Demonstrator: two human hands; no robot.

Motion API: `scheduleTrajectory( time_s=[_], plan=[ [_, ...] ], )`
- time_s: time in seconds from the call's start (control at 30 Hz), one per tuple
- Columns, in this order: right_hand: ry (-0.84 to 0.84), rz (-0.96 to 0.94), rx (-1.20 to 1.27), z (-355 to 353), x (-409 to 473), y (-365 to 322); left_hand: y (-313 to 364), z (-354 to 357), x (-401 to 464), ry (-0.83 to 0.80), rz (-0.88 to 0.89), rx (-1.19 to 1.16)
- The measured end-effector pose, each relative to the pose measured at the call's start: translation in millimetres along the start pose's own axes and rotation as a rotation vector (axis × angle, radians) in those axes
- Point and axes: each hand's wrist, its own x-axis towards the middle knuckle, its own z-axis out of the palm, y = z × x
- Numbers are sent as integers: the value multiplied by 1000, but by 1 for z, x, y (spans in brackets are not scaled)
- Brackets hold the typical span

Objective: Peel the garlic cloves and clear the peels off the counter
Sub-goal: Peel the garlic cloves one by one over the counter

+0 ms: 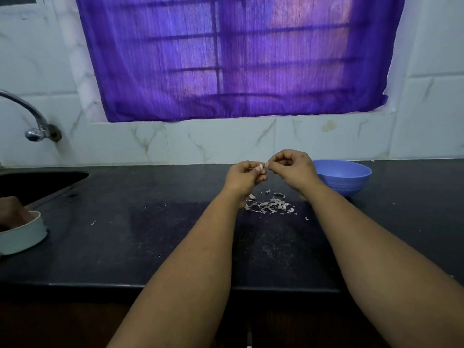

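Both my hands are raised above the black counter (150,234), meeting at a small pale garlic clove (261,167). My left hand (244,178) grips the clove between thumb and curled fingers. My right hand (292,169) pinches at the clove's tip with thumb and forefinger, its other fingers curled. Below them a pile of papery garlic peels (270,205) lies on the counter, with a clove (251,196) at its left edge beside my left wrist.
A blue bowl (351,177) stands on the counter just right of my right hand; its inside is hidden. At the left are a sink (37,182), a tap (32,116) and a white bowl (22,237). Stray peel bits (93,223) dot the counter.
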Motion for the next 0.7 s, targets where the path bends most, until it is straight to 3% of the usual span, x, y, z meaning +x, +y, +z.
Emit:
scheduleTrajectory(
  time_s=[0.7],
  plan=[
    [-56, -75, -310, 3, 1, 1, -2, -1, -1, 21, 32, 213]
  ],
)
